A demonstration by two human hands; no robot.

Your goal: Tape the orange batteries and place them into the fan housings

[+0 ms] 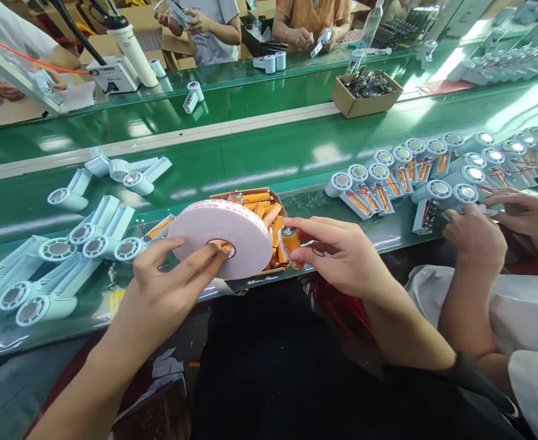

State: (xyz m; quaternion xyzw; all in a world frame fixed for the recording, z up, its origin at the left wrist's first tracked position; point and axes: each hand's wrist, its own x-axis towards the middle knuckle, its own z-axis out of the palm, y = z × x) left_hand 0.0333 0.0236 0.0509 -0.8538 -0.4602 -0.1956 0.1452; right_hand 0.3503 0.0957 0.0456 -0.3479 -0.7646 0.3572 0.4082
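My left hand [175, 284] grips a large roll of white double-sided tape [195, 226], fingertips in its core and thumb on its face. The roll tilts over a cardboard box [278, 198] of orange batteries [257, 198], hiding much of it. Just right of the roll, my right hand [342, 253] pinches an orange cylindrical battery [291, 243] between thumb and fingers. A thin dark wire shows by that thumb. One more wired orange battery [160, 227] lies left of the roll, partly hidden by it.
Pale blue fan housings [60, 249] lie at left; more housings, holding batteries [363, 201], stand in rows at right. A co-worker's hands [477, 235] work close on my right. Across the green bench [260, 146] are other people and a carton of dark parts [365, 104].
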